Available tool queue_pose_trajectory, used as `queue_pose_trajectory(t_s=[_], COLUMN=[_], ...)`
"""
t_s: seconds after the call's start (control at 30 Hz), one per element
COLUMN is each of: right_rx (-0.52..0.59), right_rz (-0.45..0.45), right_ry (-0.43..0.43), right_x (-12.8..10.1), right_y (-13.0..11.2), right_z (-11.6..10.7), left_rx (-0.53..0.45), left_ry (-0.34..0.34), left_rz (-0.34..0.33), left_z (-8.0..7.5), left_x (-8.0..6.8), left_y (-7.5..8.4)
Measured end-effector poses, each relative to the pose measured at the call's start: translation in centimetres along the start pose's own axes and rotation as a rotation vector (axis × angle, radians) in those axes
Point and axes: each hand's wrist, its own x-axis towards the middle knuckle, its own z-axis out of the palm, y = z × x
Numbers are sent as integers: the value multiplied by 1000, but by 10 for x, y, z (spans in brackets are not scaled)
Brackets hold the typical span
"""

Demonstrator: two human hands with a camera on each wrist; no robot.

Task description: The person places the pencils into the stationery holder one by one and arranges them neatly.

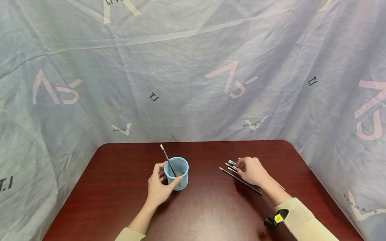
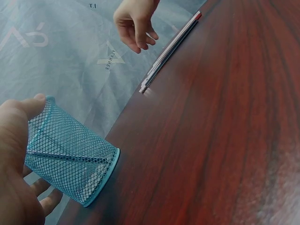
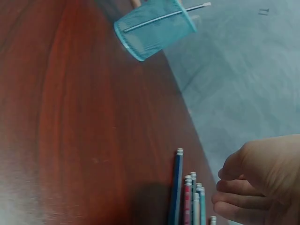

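Observation:
A light-blue mesh pencil cup stands upright on the table, and my left hand grips it around the side, thumb at the front rim. One dark pencil leans inside the cup with its white eraser end sticking out. My right hand hovers just over a group of pencils on the right, fingers loosely bent. In the left wrist view there is a gap between this hand and the pencils, and nothing shows in its fingers. A dark pencil lies along the group's near side.
The reddish-brown wooden table has rounded far corners. Grey cloth printed with letters hangs behind it and along both sides. A small black device with a yellow label is worn on the right wrist.

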Motion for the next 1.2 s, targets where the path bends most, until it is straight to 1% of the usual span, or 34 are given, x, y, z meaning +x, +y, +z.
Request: queue_pose_trajectory(t_s=[0.1, 0.2, 0.37, 0.63, 0.9, 1.1, 1.2], right_rx=[-5, -14, -56, -50, -100, -71, -80], right_rz=[-12, -5, -10, -4, -65, -42, -57], right_ry=[-10, -26, -34, -55, -31, -23, 23], right_x=[-4, -8, -15, -22, -22, -16, -10], right_y=[-1, -1, 1, 3, 2, -3, -5], right_z=[7, 13, 19, 29, 36, 32, 29], left_rx=[-7, -7, -2, -22, -23, -18, -15], left_ry=[4, -1, -15, 2, -5, -7, -8], left_rz=[5, 6, 5, 9, 3, -9, -10], left_z=[-1, -1, 0, 0, 1, 1, 1], left_x=[0, 0, 0, 0, -1, -2, -2], left_y=[0, 1, 1, 0, -2, -1, -1])
